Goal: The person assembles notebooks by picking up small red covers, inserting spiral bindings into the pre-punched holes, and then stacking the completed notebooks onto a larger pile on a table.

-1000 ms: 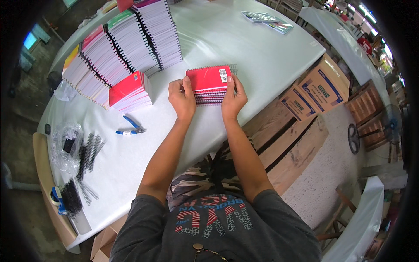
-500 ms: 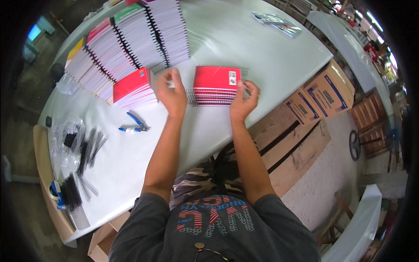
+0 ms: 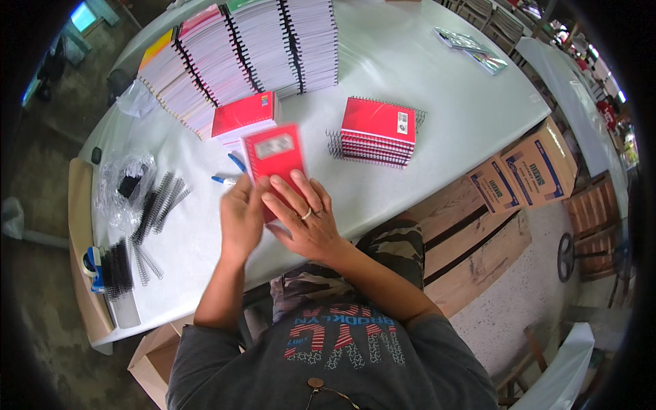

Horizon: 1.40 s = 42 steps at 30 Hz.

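Close to my body, over the table's near side, I hold up a red-covered notebook (image 3: 277,158) with a pale label on its cover. My left hand (image 3: 240,217) grips its lower left edge. The fingers of my right hand (image 3: 305,217) press across its lower part, a ring on one finger. Beyond it sits a pile of red-covered pads (image 3: 244,113), partly hidden by the notebook. To the right stands a neat stack of red notebooks (image 3: 377,117), with wire coils sticking out at both sides. Blue-handled cutters (image 3: 236,162) lie left of the notebook, partly covered.
Tall rows of bound books (image 3: 253,48) stand at the far left of the white table (image 3: 437,123). Loose black coils (image 3: 164,205), a clear plastic bag (image 3: 119,188) and a tape dispenser (image 3: 93,270) lie at left. Flat packets (image 3: 471,48) rest far right; cardboard boxes (image 3: 529,167) stand beyond the table edge.
My hands have left the stack of red notebooks and come together nearer my body, to the left. A red notebook is now between them. The whole view has shifted somewhat.
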Available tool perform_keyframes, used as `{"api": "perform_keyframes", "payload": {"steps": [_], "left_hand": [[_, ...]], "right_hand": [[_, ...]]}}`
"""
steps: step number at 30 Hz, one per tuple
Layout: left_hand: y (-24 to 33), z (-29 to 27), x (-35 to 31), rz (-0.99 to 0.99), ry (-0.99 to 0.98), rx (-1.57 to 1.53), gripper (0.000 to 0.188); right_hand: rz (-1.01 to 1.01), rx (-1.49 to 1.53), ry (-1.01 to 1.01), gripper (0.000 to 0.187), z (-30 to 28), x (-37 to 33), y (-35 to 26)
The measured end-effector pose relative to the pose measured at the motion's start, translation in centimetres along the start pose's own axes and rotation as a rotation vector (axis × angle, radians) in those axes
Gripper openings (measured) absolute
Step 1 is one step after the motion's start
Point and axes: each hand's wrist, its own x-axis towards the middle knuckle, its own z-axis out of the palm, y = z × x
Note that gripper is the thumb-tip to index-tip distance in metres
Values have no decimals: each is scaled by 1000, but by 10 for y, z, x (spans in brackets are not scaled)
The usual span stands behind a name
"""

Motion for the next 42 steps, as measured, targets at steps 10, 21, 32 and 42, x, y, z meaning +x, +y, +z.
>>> {"api": "perform_keyframes", "payload": {"steps": [10,21,32,42], "left_hand": [[-75,3,9,-190,-151,-318,32],[-90,-34,6,228,-43,617,38],[-118,-189,22,-280,280,1284,35],[-80,-177,19,-44,550,1029,33]], "right_hand": [[790,1007,-374,20,-27,-6,72],[769,953,-519,34,-28,-6,75],[678,901,-431,31,-20,-2,76],[724,940,-429,29,-22,-3,73]]}}
